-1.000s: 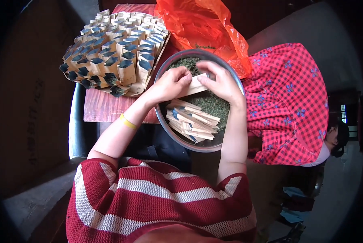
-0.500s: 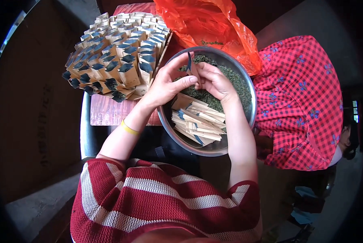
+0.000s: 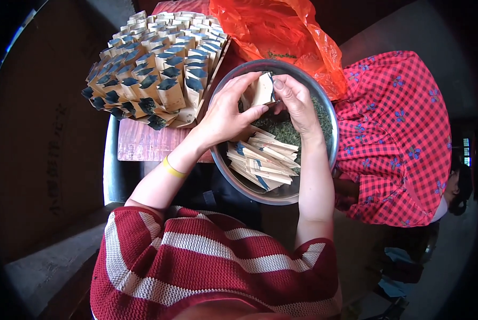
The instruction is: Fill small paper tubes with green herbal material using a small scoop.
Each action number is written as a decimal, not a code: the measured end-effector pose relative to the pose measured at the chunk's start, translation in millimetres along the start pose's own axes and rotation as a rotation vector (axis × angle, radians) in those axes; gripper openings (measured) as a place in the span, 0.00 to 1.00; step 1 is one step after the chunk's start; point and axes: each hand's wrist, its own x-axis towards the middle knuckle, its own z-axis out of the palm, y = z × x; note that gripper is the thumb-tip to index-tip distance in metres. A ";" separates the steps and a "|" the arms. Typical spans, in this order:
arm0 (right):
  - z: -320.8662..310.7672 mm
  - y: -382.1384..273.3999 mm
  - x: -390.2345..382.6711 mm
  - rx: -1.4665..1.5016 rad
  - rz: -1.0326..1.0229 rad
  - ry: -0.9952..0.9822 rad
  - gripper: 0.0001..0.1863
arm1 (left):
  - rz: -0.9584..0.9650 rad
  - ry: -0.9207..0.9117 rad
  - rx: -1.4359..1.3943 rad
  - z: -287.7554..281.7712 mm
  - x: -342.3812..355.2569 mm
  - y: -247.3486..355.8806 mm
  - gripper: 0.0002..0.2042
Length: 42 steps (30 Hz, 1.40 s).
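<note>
Dim room, dark around the edges, with a gray floor (image 3: pixel 42 274) on the near left and a big dark brown panel (image 3: pixel 42 154) with some printing on it filling the left side. Toward the far left there's a reddish wood-grain counter (image 3: pixel 146 143), and it's carrying a seriously dense crowd of standing paper packets (image 3: pixel 156 69), tan on the outside with dark blue insides showing at their open mouths. A few of the nearest ones have green bits visible inside.

Just right of the counter is a round metal bowl (image 3: pixel 280 196) with loose green dried leaves (image 3: pixel 281 128) in it, plus a messy heap of flat packets (image 3: pixel 265 165) lying on the near side of the bowl. Can't tell what the bowl is resting on.

Both hands are over the bowl, busy with one paper packet (image 3: pixel 260 92). Left hand (image 3: pixel 227 111) has it between thumb and fingers from the left side, and the right hand (image 3: pixel 300 105) is pinching its dark right edge. Some fingertips are hidden, fwiw. Yellow band (image 3: pixel 173 167) on the left forearm, red-and-white striped knit top (image 3: pixel 212 261) on the person.

Far side of the bowl: a crinkly orange-red plastic bag (image 3: pixel 292 40), gaping open, with some green bits inside. Over on the right, another person sits close by in a red-and-black checkered garment (image 3: pixel 393 138) with blue flower motifs.
</note>
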 end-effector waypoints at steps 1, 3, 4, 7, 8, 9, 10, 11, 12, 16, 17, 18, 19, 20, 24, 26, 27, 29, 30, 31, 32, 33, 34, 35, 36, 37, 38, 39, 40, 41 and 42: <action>-0.4 0.2 -0.1 0.002 0.000 0.003 0.19 | 0.044 -0.007 0.084 0.8 -0.3 0.1 0.32; -2.0 0.1 0.2 -0.043 0.043 -0.069 0.20 | 0.034 -0.022 0.089 1.3 -0.7 -0.9 0.32; -3.0 0.1 0.4 -0.041 0.043 -0.067 0.20 | 0.025 -0.033 0.093 1.3 -0.7 -1.6 0.32; -7.5 0.8 1.0 0.043 0.103 -0.054 0.20 | -0.007 -0.052 0.068 1.2 0.3 -3.2 0.31; -9.9 1.2 1.2 0.063 0.117 -0.072 0.20 | -0.030 -0.056 0.037 1.1 0.5 -3.5 0.31; -11.0 1.7 1.2 0.084 0.133 -0.091 0.19 | -0.030 -0.058 0.037 0.8 0.3 -3.3 0.31; -11.0 2.0 1.3 0.085 0.133 -0.090 0.19 | -0.037 -0.062 0.037 0.4 0.2 -2.8 0.31; -10.9 2.2 1.3 0.112 0.146 -0.115 0.19 | -0.044 -0.066 0.037 0.0 0.1 -2.1 0.31; -11.0 2.2 1.2 0.139 0.160 -0.140 0.19 | -0.045 -0.066 0.036 0.0 0.2 -1.1 0.31; -10.3 0.8 -1.1 0.182 0.170 -0.161 0.19 | -0.007 -0.070 0.073 1.1 -0.3 -1.6 0.31; -10.9 -0.1 -1.4 0.190 0.178 -0.167 0.18 | 0.016 -0.070 0.081 1.3 -0.6 -2.4 0.31; -11.0 -0.2 -1.4 0.199 0.185 -0.176 0.17 | 0.014 -0.068 0.083 0.8 -0.8 -2.3 0.31; -11.1 0.2 -1.5 0.199 0.186 -0.180 0.17 | 0.000 -0.081 0.083 0.4 -0.8 -2.0 0.31; -11.2 0.9 -1.7 0.107 0.132 -0.146 0.16 | -0.015 -0.094 0.083 0.3 -1.1 -1.9 0.31; -5.7 5.1 -5.3 -0.183 0.047 -0.106 0.12 | 0.193 -0.120 0.278 5.7 -3.3 -0.9 0.31; -9.9 8.6 -4.0 -0.424 0.022 -0.176 0.11 | 0.221 -0.127 0.331 8.5 -5.4 -0.4 0.30; -9.1 6.4 -3.2 -0.555 0.014 -0.185 0.12 | 0.251 -0.136 0.381 9.4 -6.3 -0.9 0.29; -5.8 4.6 -1.0 -0.583 0.023 -0.185 0.13 | 0.248 -0.141 0.358 6.8 -6.1 -1.5 0.28; -6.0 4.0 -0.5 -0.616 0.030 -0.188 0.14 | 0.227 -0.152 0.354 5.8 -5.8 -1.4 0.29; -8.0 6.1 -0.6 -0.615 0.032 -0.185 0.14 | 0.206 -0.163 0.350 5.3 -5.2 -1.2 0.30; -10.9 9.8 -0.9 -0.560 0.021 -0.181 0.13 | 0.205 -0.168 0.356 5.3 -3.9 -0.9 0.29; -12.1 10.5 -1.8 -0.504 0.011 -0.177 0.13 | 0.205 -0.171 0.354 5.3 -3.6 -0.1 0.29; -14.1 9.3 -3.5 -0.503 0.012 -0.175 0.13 | 0.209 -0.153 0.352 5.1 -3.2 0.8 0.28; -16.9 6.0 -5.6 -0.357 0.045 -0.154 0.13 | 0.212 -0.135 0.350 4.8 -2.9 1.7 0.28; -19.1 0.5 -6.4 -0.209 0.075 -0.137 0.13 | 0.211 -0.136 0.353 2.9 -3.0 1.9 0.28; -24.8 -14.8 -7.4 -0.242 0.120 -0.094 0.14 | 0.170 -0.112 0.336 1.2 -2.5 2.4 0.28; -30.3 -13.7 -6.8 -0.278 0.128 -0.017 0.14 | 0.131 -0.087 0.320 -0.1 -2.7 2.6 0.27; -40.4 -12.9 -6.9 -0.317 0.138 0.074 0.15 | 0.139 -0.096 0.313 2.8 -1.2 3.1 0.27; -48.1 4.5 -1.0 -0.354 0.090 0.153 0.15 | 0.137 -0.061 0.286 5.0 -0.9 1.2 0.27; -59.3 17.9 -0.5 -0.352 0.094 0.165 0.15 | 0.134 -0.027 0.259 7.0 -0.4 0.1 0.26; -61.1 19.8 -3.0 -0.730 0.196 0.177 0.14 | 0.123 -0.010 0.223 7.5 0.4 2.8 0.26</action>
